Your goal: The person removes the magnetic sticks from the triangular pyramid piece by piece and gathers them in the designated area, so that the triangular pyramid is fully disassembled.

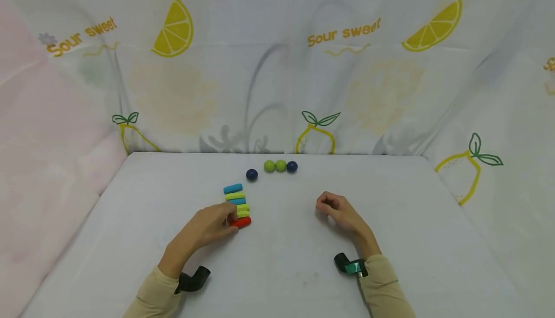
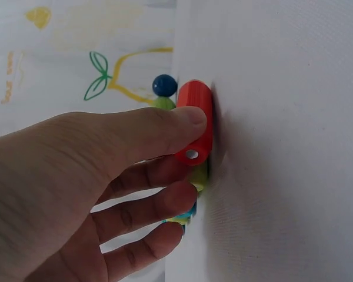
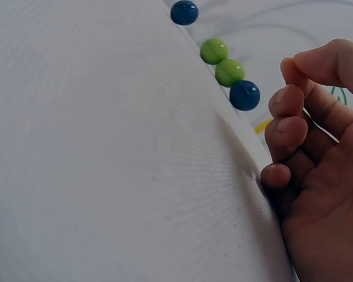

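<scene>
My left hand [image 1: 212,224] pinches a red cylindrical bead [image 2: 195,97] with a hole in its end. The thumb lies across its near side, the index finger partly hidden behind it. Beyond the red bead is a row of similar pieces: yellow-green beads [image 1: 244,214] and blue beads [image 1: 233,189], side by side on the table, some partly covered by the fingers. At the right of the table, my right hand [image 1: 340,210] rests with its fingers loosely curled. Its thumb and index fingertips meet, and nothing shows between them.
Near the back edge of the white table [image 1: 295,260], two green balls [image 1: 269,166] and a dark blue ball [image 1: 292,166] stand in a line. Another dark blue ball [image 1: 252,175] lies left of them. A printed cloth [image 1: 243,82] hangs behind the table.
</scene>
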Motion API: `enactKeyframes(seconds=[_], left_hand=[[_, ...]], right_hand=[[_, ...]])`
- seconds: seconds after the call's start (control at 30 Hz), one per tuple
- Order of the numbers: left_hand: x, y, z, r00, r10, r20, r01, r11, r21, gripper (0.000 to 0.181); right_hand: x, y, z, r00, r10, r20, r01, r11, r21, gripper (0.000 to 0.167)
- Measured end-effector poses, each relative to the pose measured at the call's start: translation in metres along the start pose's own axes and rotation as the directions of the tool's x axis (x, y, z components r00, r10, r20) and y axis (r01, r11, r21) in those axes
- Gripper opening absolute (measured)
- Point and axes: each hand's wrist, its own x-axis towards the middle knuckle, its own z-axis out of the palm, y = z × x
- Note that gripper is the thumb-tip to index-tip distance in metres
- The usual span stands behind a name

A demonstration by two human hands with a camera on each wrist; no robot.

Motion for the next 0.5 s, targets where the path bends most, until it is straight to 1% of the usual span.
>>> enactKeyframes(seconds=[0.23,0.4,0.5], left_hand=[[-0.0005,0.0,0.0023,1.0,0.013,-0.026,-0.012,1.0,0.028,0.021],[-0.0008,-0.0021,0.0021,0.998,0.056,-0.038,-0.056,0.998,0.001,0.021],[0.0006,-0.0057,0.0004,0.997,0.065,-0.051,-0.067,0.997,-0.044,0.019]], right_hand=[[-0.0003,-0.0025,0.0012,1.0,0.0,-0.001,0.0,1.0,0.002,0.011],[-0.0003,-0.0039,0.0012,1.0,0.002,-0.007,-0.002,1.0,-0.009,0.012],[0.0,-0.0052,0.0004,1.0,0.007,-0.028,-0.008,1.0,-0.018,0.011]])
